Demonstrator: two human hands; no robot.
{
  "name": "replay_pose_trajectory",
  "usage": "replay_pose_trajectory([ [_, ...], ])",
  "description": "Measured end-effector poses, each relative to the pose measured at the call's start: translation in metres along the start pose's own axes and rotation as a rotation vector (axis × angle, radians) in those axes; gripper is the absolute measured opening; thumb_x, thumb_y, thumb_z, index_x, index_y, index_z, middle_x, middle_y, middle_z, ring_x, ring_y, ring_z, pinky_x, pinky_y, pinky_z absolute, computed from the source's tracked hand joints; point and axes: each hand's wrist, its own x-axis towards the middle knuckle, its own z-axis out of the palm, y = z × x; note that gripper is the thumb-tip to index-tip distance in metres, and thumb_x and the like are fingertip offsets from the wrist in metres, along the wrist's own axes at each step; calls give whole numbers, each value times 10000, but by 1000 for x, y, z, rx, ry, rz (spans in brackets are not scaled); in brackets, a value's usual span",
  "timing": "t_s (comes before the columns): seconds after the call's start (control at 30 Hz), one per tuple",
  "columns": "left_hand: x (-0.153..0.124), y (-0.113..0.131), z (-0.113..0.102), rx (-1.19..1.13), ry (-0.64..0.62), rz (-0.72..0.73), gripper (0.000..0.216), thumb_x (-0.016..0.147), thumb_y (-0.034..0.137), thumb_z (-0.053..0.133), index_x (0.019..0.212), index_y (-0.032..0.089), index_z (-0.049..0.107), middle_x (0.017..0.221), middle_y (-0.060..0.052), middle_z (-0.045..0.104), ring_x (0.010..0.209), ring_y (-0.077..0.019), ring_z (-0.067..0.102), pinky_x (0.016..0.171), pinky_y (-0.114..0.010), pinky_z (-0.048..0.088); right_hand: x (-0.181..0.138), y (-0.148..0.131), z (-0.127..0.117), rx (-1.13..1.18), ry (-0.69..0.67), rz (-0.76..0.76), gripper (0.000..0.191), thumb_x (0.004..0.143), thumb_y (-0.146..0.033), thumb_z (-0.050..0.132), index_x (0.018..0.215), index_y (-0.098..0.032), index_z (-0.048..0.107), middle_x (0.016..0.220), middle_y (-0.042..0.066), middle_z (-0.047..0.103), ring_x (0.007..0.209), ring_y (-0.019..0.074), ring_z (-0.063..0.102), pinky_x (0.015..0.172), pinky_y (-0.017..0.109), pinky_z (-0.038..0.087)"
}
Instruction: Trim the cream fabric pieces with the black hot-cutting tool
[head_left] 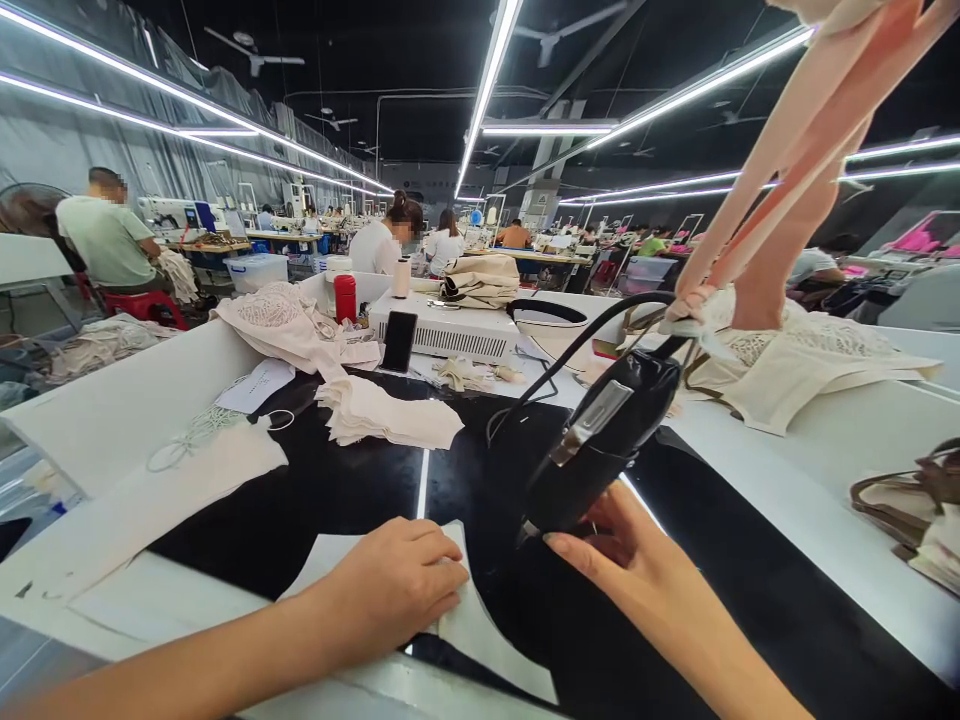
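Note:
My right hand (626, 555) is wrapped round the lower end of a black corded hand tool (600, 440), which is tilted with its tip down towards the black work mat (345, 490). A black cable runs up from the tool's top. My left hand (401, 585) rests knuckles-up with fingers curled, pressing on a pale fabric piece (480, 625) that lies on the mat at the near edge. The tool's tip is just right of that piece.
A stack of cut cream pieces (386, 415), a phone (398, 341), a white machine box (450, 325) and a red bottle (345, 297) lie behind. Cream garments (795, 365) pile at right, straps hang overhead. Other people sit at sewing tables beyond.

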Motion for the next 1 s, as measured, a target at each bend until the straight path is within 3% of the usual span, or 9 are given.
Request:
replay_pose_trajectory([
  [0.07, 4, 0, 4, 32, 17, -4, 55, 1079, 200, 622, 1081, 181, 674, 1167, -50, 757, 1084, -197, 711, 880, -314, 567, 10, -20, 7, 98, 31, -107, 750, 631, -714, 891, 1196, -281, 654, 1125, 83, 786, 1013, 320, 761, 901, 477, 646],
  [0.17, 8, 0, 11, 70, 13, -11, 114, 1052, 276, 698, 1108, 177, 680, 1230, -62, 754, 1126, -212, 707, 902, -323, 577, 14, -52, 27, 268, 77, -234, 674, 671, -641, 919, 1182, -300, 641, 1224, 82, 769, 1071, 313, 760, 895, 462, 654],
  [0.27, 10, 3, 15, 89, 13, -16, 208, 1020, 332, 755, 1129, 170, 682, 1256, -64, 752, 1140, -223, 708, 897, -322, 581, 13, -72, 52, 365, 278, -289, 476, 791, -539, 875, 1104, -282, 625, 1086, 48, 776, 898, 256, 773, 825, 439, 648],
  [0.33, 10, 5, 17, 100, 5, -20, 214, 1029, 337, 745, 1144, 167, 683, 1255, -71, 753, 1129, -221, 714, 867, -312, 581, 15, -76, 66, 370, 413, -294, 402, 799, -481, 880, 1010, -275, 608, 919, 11, 750, 734, 217, 736, 707, 391, 622],
  [0.4, 9, 6, 18, 103, 0, -22, 210, 1044, 343, 724, 1148, 166, 685, 1254, -81, 752, 1119, -216, 718, 849, -302, 579, 18, -76, 77, 382, 458, -312, 383, 794, -431, 885, 975, -276, 585, 845, -13, 714, 654, 190, 693, 627, 354, 588],
  [0.67, 4, 11, 32, 149, 142, 2, 191, 1059, 343, 697, 1101, 156, 705, 1217, -87, 766, 1083, -217, 723, 813, -299, 577, 38, -62, 92, 535, 384, -375, 322, 824, -316, 849, 982, -271, 572, 810, -58, 686, 573, 127, 640, 577, 297, 581],
  [1.0, 4, 12, 30, 121, 222, -9, 188, 1051, 332, 704, 1124, 159, 703, 1206, -49, 778, 1056, -203, 727, 800, -300, 586, 35, -60, 94, 682, 278, -374, 269, 868, -282, 813, 1034, -291, 602, 832, -67, 685, 607, 112, 643, 547, 254, 569],
])
